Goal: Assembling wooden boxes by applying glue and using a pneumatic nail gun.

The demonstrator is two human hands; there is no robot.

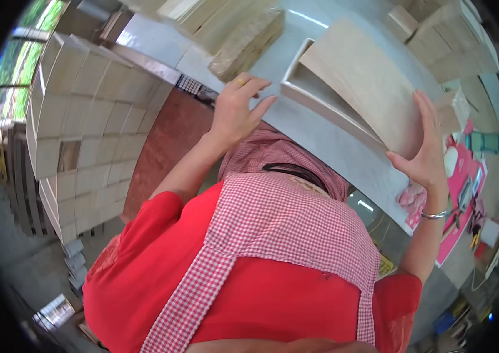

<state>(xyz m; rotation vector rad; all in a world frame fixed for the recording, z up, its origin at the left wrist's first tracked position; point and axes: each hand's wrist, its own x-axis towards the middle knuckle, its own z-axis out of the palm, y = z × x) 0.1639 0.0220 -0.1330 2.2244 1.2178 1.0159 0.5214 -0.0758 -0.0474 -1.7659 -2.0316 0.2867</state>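
Note:
A shallow, pale rectangular box point(327, 113) sits on the grey tabletop, its open inside partly showing. Askew across it lies a light wooden panel point(367, 76), which hides the box's far right part. My right hand point(427, 147) grips the panel's near right end, thumb at one corner and fingers along the other edge. Left of the box, my left hand point(236, 112) hovers near the table's front edge, fingers and thumb apart with nothing between them. Just beyond it lies a long wooden-looking block in shiny clear wrap point(249, 46).
Stacked pale wooden boxes point(93, 123) stand at the left beside a reddish-brown surface point(170, 132). More wooden pieces point(452, 44) are piled at the back right. A teal-lidded jar point(488, 143) and a pink sheet with tools point(464, 188) lie right of my right hand.

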